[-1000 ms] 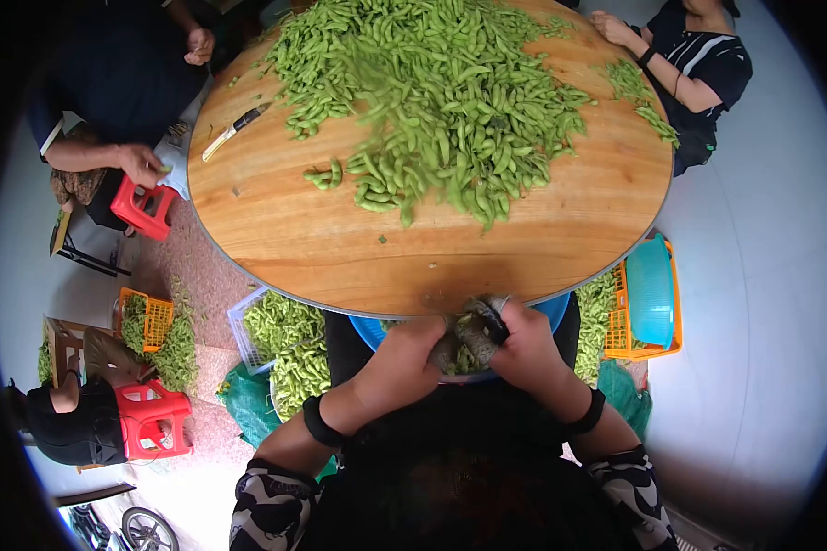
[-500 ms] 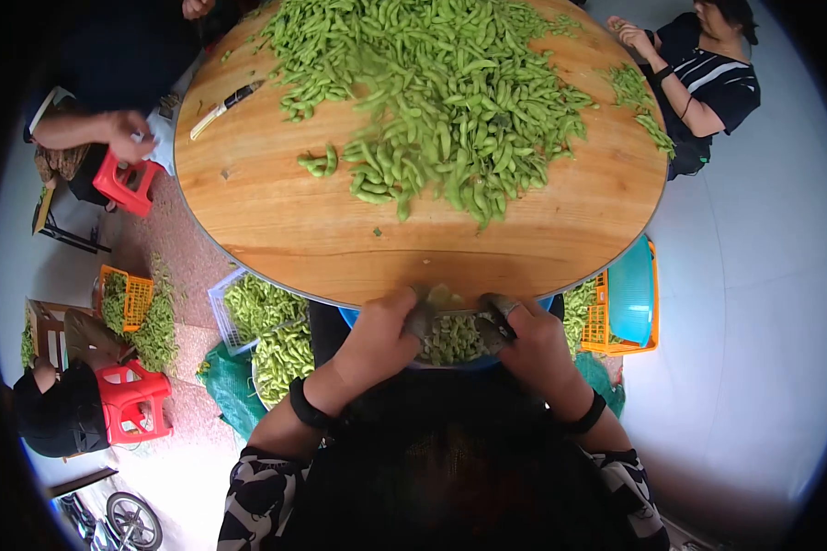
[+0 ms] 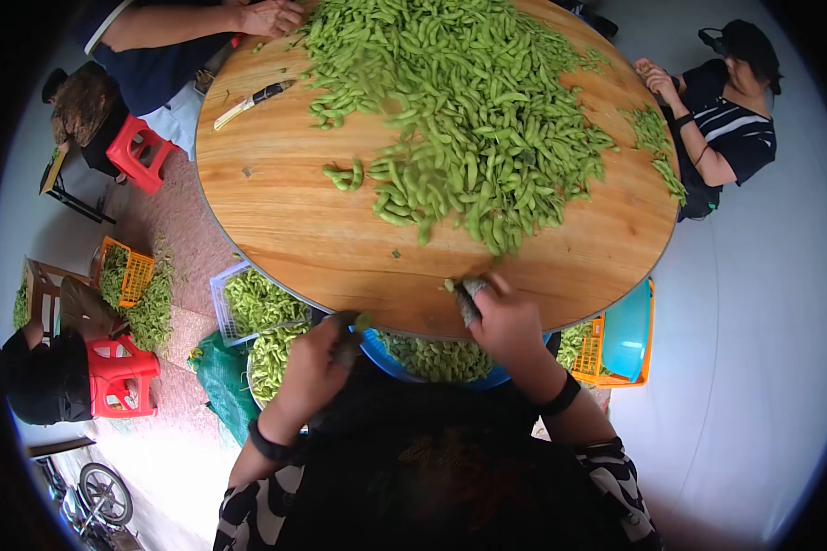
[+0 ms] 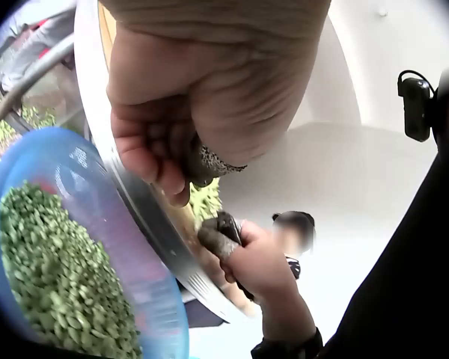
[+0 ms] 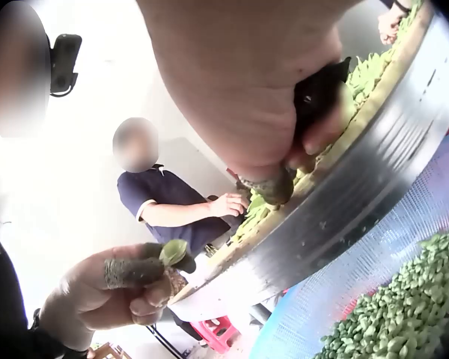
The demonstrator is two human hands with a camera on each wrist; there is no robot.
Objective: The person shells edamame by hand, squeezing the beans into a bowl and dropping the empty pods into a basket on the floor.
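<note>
My left hand (image 3: pixel 314 365) is left of the blue basin, its thumb and finger in dark, gritty covers. In the right wrist view those covered fingertips pinch a green soybean pod (image 5: pixel 173 253). Over the table's near edge is my right hand (image 3: pixel 504 321), fingers curled round a small black tool (image 5: pixel 322 93) with a grey cover on the thumb. A small green piece (image 3: pixel 448 285) shows by its fingertips. The blue basin (image 4: pixel 4 168) below the edge holds shelled beans (image 4: pixel 60 277). A big heap of green pods (image 3: pixel 487 119) covers the middle and far side of the table.
The round wooden table (image 3: pixel 285 230) has a metal rim. A knife (image 3: pixel 253 103) lies at its left. Pod-filled crates, including a white crate (image 3: pixel 222 308), and an orange crate (image 3: pixel 648 340) stand on the floor. Other people (image 3: pixel 721 138) sit around, some by red stools (image 3: pixel 124 376).
Both hands were together over the basin; they have drawn apart, the left moving left, the right up over the table edge. The basin's beans now show. The person at upper left has reached onto the table.
</note>
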